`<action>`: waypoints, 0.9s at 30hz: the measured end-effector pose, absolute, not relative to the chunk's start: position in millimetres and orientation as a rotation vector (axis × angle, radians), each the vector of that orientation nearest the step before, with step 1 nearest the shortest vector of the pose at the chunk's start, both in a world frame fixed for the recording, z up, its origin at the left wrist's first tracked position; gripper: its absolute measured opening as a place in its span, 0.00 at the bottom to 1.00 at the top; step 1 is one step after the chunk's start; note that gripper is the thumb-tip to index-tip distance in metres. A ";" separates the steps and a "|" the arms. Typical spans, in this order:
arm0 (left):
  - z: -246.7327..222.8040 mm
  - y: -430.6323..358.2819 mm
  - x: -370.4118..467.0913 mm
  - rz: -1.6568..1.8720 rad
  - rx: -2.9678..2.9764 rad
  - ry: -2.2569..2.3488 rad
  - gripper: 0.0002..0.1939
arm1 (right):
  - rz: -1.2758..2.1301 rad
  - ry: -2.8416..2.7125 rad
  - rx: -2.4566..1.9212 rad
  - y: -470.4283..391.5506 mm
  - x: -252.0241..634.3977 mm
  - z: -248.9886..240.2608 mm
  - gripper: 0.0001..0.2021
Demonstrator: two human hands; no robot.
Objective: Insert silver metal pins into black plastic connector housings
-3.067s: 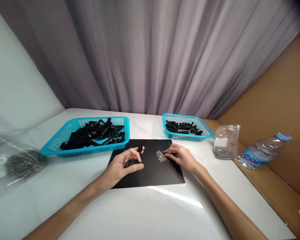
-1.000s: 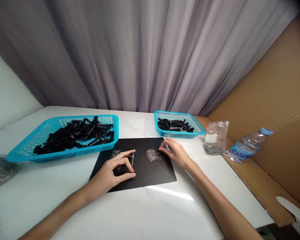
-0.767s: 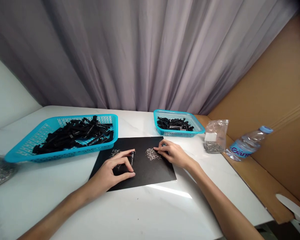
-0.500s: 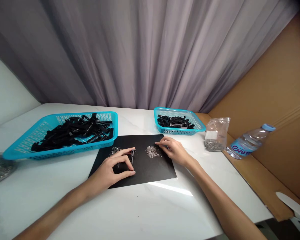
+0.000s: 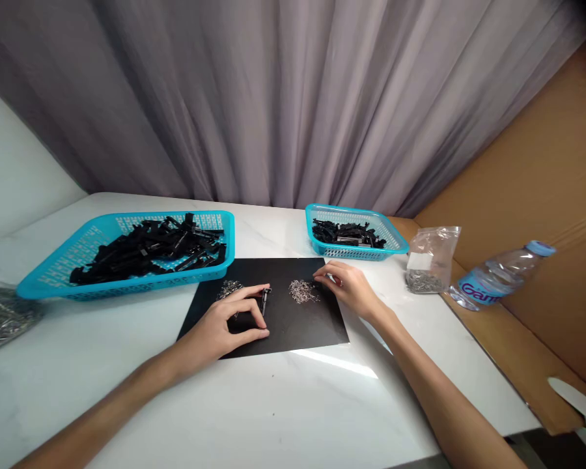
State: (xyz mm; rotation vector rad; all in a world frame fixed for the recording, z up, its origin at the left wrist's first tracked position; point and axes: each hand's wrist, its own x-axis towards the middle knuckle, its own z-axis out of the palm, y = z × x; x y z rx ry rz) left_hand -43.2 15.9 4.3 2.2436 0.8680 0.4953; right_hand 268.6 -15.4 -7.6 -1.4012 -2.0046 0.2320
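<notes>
My left hand grips a slim black plastic part between thumb and fingers, upright over a black mat. Behind those fingers, partly hidden, lies a heap of small metal pieces. A second heap of tiny silvery metal pieces sits on the mat to the right of the black part. My right hand is just beyond that heap's right edge, thumb and fingertips pinched together. Whatever the pinch may hold is too small to make out.
Blue baskets of black plastic parts stand at the left and back right. A clear bag of metal pieces and a water bottle are at the right. Another bag lies at the left edge.
My right hand has drawn slightly right, away from the metal heap, with its fingers more curled. My left hand keeps its hold on the black part. The whole view has shifted a little.
</notes>
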 end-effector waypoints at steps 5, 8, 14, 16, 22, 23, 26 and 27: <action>5.5 14.5 -42.1 0.510 2.225 0.862 0.11 | 0.329 -1.982 -1.337 -16.0 267.2 -4.5 0.07; 6.7 12.7 -41.3 0.539 2.197 0.867 0.10 | 0.417 -1.940 -1.305 -18.1 263.4 -3.2 0.06; 8.4 8.7 -40.1 0.541 2.123 0.931 0.32 | 0.629 -1.783 -1.315 -20.9 257.0 -2.2 0.07; 7.9 7.7 -39.7 0.537 2.118 0.937 0.32 | 0.655 -1.786 -1.325 -21.4 257.6 -2.2 0.06; 6.6 5.6 -38.3 0.511 2.143 0.910 0.30 | 0.612 -1.847 -1.372 -22.6 258.7 -3.3 0.05; 6.8 5.4 -38.2 0.512 2.146 0.909 0.30 | 0.684 -1.828 -1.353 -23.1 257.6 -2.8 0.05; 7.5 4.7 -36.9 0.534 2.158 0.891 0.27 | 0.912 -1.667 -1.285 -25.4 252.0 0.5 0.08; 7.3 4.3 -36.1 0.541 2.162 0.888 0.24 | 0.972 -1.609 -1.263 -26.4 249.6 1.9 0.09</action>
